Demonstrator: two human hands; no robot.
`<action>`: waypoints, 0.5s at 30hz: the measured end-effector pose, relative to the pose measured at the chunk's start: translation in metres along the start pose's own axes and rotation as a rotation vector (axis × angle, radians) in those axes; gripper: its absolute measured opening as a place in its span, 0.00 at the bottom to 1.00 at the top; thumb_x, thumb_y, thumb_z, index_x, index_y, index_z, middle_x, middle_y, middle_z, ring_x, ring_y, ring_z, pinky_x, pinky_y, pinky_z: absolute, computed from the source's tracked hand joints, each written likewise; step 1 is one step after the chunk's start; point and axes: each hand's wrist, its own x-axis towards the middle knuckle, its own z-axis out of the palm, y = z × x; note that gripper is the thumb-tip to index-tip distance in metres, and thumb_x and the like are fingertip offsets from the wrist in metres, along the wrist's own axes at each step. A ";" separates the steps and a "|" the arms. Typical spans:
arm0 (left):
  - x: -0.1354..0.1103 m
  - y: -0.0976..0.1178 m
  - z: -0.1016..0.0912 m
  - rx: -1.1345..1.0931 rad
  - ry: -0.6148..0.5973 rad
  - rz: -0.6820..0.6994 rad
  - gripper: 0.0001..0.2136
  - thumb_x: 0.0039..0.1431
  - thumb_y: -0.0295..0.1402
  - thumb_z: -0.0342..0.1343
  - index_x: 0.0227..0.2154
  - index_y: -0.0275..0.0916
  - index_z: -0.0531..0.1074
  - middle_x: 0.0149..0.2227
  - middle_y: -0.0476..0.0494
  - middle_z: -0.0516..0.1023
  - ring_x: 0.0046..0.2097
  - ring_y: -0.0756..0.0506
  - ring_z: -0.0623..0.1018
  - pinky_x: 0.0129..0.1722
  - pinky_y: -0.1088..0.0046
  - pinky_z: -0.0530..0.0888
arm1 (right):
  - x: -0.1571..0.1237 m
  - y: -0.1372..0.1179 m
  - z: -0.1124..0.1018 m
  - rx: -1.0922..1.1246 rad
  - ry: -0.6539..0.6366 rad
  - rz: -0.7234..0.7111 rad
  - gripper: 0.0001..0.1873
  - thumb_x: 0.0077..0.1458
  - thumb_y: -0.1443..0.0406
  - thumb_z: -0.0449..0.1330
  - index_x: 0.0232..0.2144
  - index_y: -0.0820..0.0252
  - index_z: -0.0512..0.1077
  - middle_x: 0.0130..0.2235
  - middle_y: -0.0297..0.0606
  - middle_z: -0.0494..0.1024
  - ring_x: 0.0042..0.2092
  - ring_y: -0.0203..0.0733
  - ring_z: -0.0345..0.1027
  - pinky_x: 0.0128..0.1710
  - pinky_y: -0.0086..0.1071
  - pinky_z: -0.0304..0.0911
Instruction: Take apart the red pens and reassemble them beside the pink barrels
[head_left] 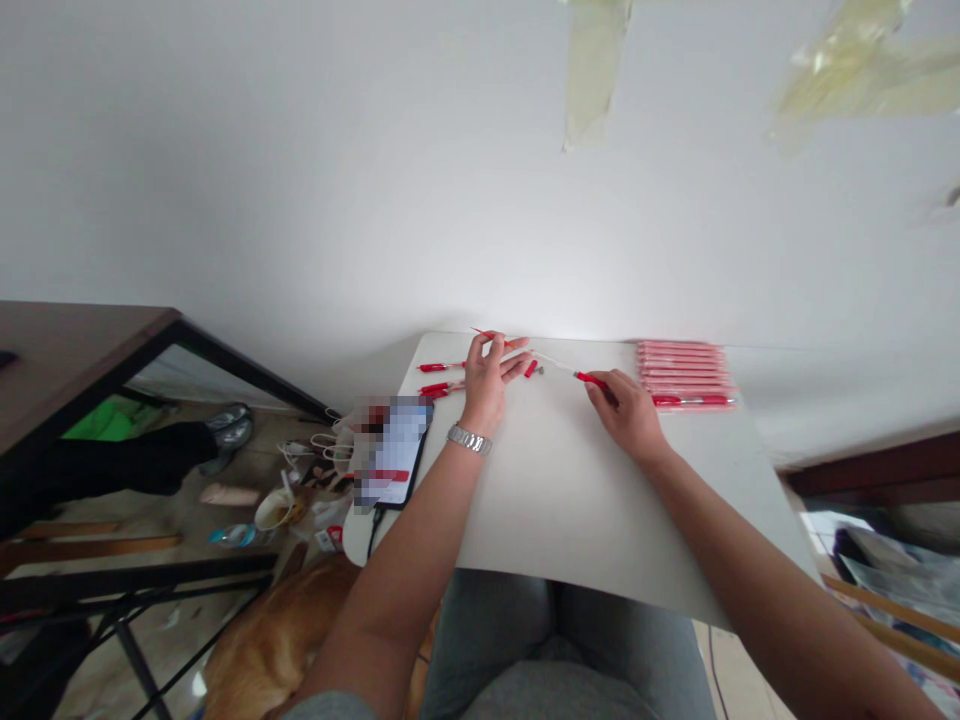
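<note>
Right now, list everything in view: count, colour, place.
table: one, white, centre
wall: one, white, behind table
tape: two patches, yellowish, wall
wrapped pens: several, pink-red, table's right
loose pens: about three, red, table's left
tapered piece: one, red, in left hand
pen barrel: one, red, in right hand
thin rod: one, whitish, at barrel's end
small piece: one, red, between hands
phone: one, dark-edged, table's left edge
desk: one, brown, far left
furry animal: one, tan, lower left
floor clutter: mixed, left, too unclear to count
watch: one, silver, left wrist
hands: two, bare, over table
</note>
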 end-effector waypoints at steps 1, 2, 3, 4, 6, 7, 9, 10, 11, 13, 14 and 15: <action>0.000 0.000 0.000 0.009 -0.002 0.008 0.20 0.60 0.51 0.65 0.42 0.45 0.66 0.44 0.42 0.85 0.40 0.43 0.86 0.47 0.64 0.79 | 0.000 0.000 0.000 -0.003 0.002 0.001 0.20 0.71 0.51 0.52 0.45 0.57 0.77 0.32 0.40 0.74 0.31 0.43 0.65 0.31 0.37 0.62; 0.000 -0.001 0.000 0.018 -0.005 0.015 0.20 0.60 0.51 0.65 0.42 0.45 0.66 0.44 0.42 0.85 0.40 0.43 0.86 0.46 0.65 0.79 | 0.000 0.000 0.000 -0.004 0.003 0.002 0.20 0.71 0.52 0.52 0.45 0.57 0.77 0.32 0.40 0.74 0.31 0.43 0.65 0.31 0.37 0.62; 0.000 -0.001 0.000 0.026 -0.008 0.021 0.20 0.59 0.51 0.65 0.42 0.45 0.67 0.43 0.42 0.86 0.40 0.44 0.86 0.46 0.66 0.79 | 0.000 0.000 0.000 -0.004 0.005 0.002 0.20 0.71 0.52 0.52 0.45 0.58 0.77 0.33 0.40 0.74 0.31 0.43 0.65 0.32 0.37 0.62; 0.001 -0.002 0.000 0.032 -0.012 0.026 0.20 0.59 0.52 0.65 0.42 0.45 0.67 0.43 0.42 0.86 0.40 0.44 0.86 0.45 0.66 0.79 | 0.000 0.000 0.000 -0.004 0.008 0.001 0.20 0.71 0.52 0.52 0.45 0.58 0.77 0.33 0.40 0.74 0.31 0.43 0.66 0.32 0.37 0.62; 0.001 -0.003 0.000 0.039 -0.022 0.025 0.20 0.59 0.51 0.66 0.42 0.45 0.67 0.42 0.42 0.86 0.39 0.44 0.86 0.45 0.67 0.80 | 0.000 0.000 0.000 -0.005 0.011 -0.002 0.20 0.71 0.52 0.53 0.45 0.58 0.77 0.33 0.40 0.74 0.31 0.43 0.66 0.32 0.37 0.62; 0.001 -0.003 0.000 0.043 -0.029 0.019 0.20 0.59 0.51 0.66 0.42 0.45 0.67 0.42 0.42 0.86 0.39 0.45 0.86 0.45 0.67 0.80 | 0.000 0.000 0.000 -0.006 0.010 -0.003 0.20 0.71 0.52 0.52 0.45 0.58 0.77 0.33 0.40 0.74 0.31 0.43 0.66 0.32 0.37 0.62; 0.000 -0.005 0.001 0.052 -0.043 0.007 0.20 0.59 0.50 0.66 0.42 0.44 0.68 0.41 0.42 0.86 0.40 0.45 0.86 0.46 0.67 0.80 | 0.000 0.000 0.000 -0.008 0.003 -0.002 0.20 0.71 0.52 0.52 0.45 0.58 0.77 0.33 0.41 0.75 0.32 0.43 0.66 0.32 0.37 0.62; 0.000 -0.005 0.001 0.056 -0.053 0.002 0.19 0.59 0.50 0.66 0.42 0.44 0.68 0.42 0.41 0.86 0.40 0.45 0.86 0.47 0.66 0.80 | 0.000 0.000 0.001 -0.007 -0.003 -0.003 0.20 0.71 0.52 0.52 0.45 0.58 0.77 0.33 0.41 0.75 0.32 0.43 0.66 0.32 0.37 0.62; 0.000 -0.006 0.001 0.059 -0.068 0.000 0.19 0.59 0.50 0.67 0.42 0.44 0.69 0.43 0.40 0.86 0.41 0.45 0.86 0.47 0.66 0.80 | 0.000 0.000 0.001 -0.005 -0.007 -0.003 0.20 0.71 0.52 0.52 0.45 0.58 0.77 0.33 0.41 0.75 0.32 0.44 0.67 0.32 0.37 0.62; -0.001 -0.008 0.001 0.055 -0.105 -0.008 0.18 0.58 0.49 0.67 0.40 0.42 0.71 0.45 0.39 0.86 0.42 0.44 0.85 0.48 0.65 0.80 | 0.000 0.000 0.001 -0.002 -0.012 -0.005 0.19 0.71 0.53 0.52 0.45 0.58 0.77 0.33 0.41 0.75 0.32 0.44 0.67 0.32 0.37 0.62; -0.001 -0.008 0.001 0.052 -0.127 -0.015 0.17 0.58 0.48 0.68 0.40 0.42 0.72 0.46 0.39 0.85 0.43 0.44 0.85 0.48 0.65 0.80 | 0.000 0.000 0.001 -0.001 -0.013 -0.006 0.19 0.72 0.53 0.52 0.45 0.58 0.77 0.33 0.41 0.76 0.32 0.44 0.67 0.32 0.37 0.62; -0.001 -0.009 0.001 0.050 -0.152 -0.025 0.17 0.57 0.47 0.69 0.40 0.41 0.74 0.47 0.38 0.85 0.44 0.44 0.85 0.48 0.65 0.80 | 0.000 0.000 0.001 -0.001 -0.012 -0.006 0.19 0.72 0.53 0.53 0.45 0.59 0.77 0.33 0.41 0.76 0.32 0.43 0.67 0.32 0.37 0.62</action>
